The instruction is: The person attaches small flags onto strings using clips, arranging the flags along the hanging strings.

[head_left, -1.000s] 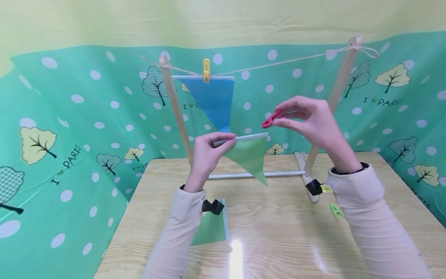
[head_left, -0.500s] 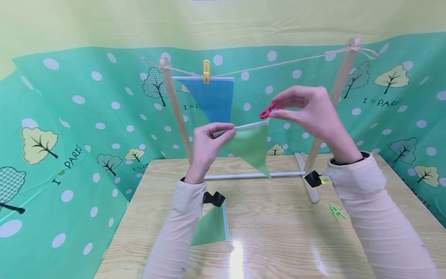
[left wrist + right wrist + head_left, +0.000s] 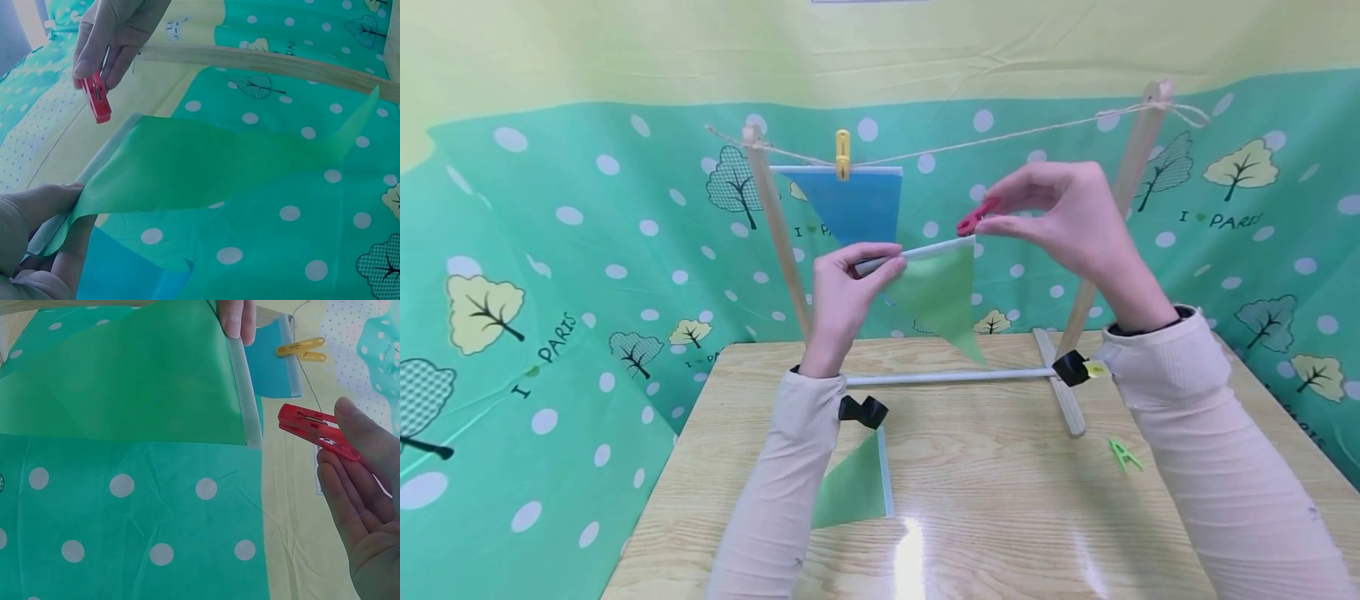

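Note:
My left hand (image 3: 846, 292) pinches the white top edge of a green triangular pennant (image 3: 940, 287), which hangs below the string (image 3: 1000, 137). In the left wrist view the pennant (image 3: 187, 162) spreads out from thumb and fingers to a narrow tip. A red clothespin (image 3: 315, 431) is pinched between the thumb and fingers of my right hand (image 3: 1067, 217), just above the pennant's right corner in the head view. The right wrist view shows the clothespin apart from the white edge. A blue pennant (image 3: 857, 204) hangs at the string's left, under a yellow clothespin (image 3: 843, 156).
Two wooden posts (image 3: 1138, 162) hold the string, joined low down by a white rod (image 3: 955, 377). Another green pennant (image 3: 857, 487) lies on the wooden table (image 3: 985, 500) by my left forearm. A green clothespin (image 3: 1124, 456) lies near the right forearm.
Both hands have risen toward the string, carrying the green pennant and the red clothespin. The clothespin has also shifted slightly left, and the gap to the pennant's corner has narrowed.

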Motion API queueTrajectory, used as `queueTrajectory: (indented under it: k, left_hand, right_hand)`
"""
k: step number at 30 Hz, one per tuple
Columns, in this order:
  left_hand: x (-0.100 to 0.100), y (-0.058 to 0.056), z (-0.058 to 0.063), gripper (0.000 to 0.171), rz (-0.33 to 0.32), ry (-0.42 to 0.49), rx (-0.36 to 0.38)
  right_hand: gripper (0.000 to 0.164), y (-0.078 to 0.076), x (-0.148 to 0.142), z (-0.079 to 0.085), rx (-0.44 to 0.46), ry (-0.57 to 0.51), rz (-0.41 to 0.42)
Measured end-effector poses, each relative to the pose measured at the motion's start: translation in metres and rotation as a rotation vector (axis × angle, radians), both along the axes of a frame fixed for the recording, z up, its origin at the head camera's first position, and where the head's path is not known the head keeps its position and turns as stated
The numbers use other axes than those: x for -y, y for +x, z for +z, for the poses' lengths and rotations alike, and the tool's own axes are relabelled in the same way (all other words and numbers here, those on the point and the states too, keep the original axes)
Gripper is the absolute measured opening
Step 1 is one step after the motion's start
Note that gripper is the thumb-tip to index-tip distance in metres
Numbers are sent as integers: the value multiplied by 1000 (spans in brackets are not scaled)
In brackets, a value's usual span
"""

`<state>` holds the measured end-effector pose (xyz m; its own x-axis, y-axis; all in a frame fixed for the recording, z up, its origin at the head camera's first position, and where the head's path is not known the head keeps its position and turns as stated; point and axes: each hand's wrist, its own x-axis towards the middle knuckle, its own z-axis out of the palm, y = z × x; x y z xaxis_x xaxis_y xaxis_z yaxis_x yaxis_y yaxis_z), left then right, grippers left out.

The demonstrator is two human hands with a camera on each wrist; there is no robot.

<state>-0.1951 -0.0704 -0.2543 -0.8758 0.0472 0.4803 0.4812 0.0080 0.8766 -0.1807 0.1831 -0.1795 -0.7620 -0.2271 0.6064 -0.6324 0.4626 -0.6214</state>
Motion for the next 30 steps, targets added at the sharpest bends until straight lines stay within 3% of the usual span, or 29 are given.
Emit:
queueTrajectory:
  k: [9,16,30]
  left_hand:
    - [-2,-4,4,22,30,-18,-12]
    - [-6,-6,9,23,33,-5,-25]
    - [-19,-11,21,21,32,78,-113]
  right_hand:
    - [22,-1,4,8,-37,13,-34]
    - [16,-4,7,15,-94,-58,-47]
    - [15,-8,7,34,-169,-34,-58]
